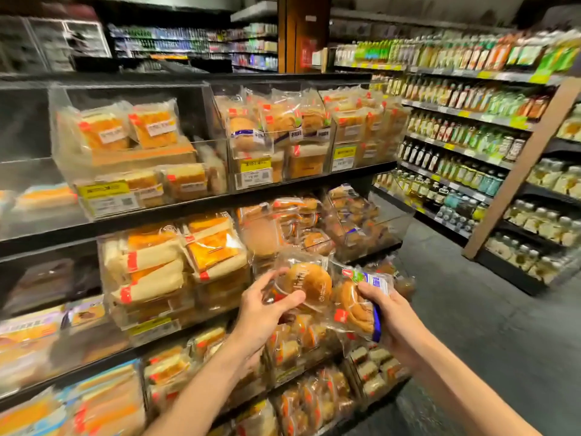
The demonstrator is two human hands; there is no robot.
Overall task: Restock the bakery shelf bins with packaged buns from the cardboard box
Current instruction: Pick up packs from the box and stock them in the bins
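My left hand [262, 313] grips a clear-wrapped round brown bun [309, 283], thumb across its lower edge. My right hand [388, 313] holds a second packaged bun [353, 306] with a red tag and a blue-and-white label, turned on its side. Both packs hover in front of the middle shelf's clear bin of buns [283, 228]. The cardboard box is out of view.
Black shelving carries clear plastic bins [138, 146] of packaged bread on several levels, with yellow price tags [255, 165] on the fronts. An aisle of bottles [456, 133] runs along the right. Dark grey floor [465, 309] lies open between the two units.
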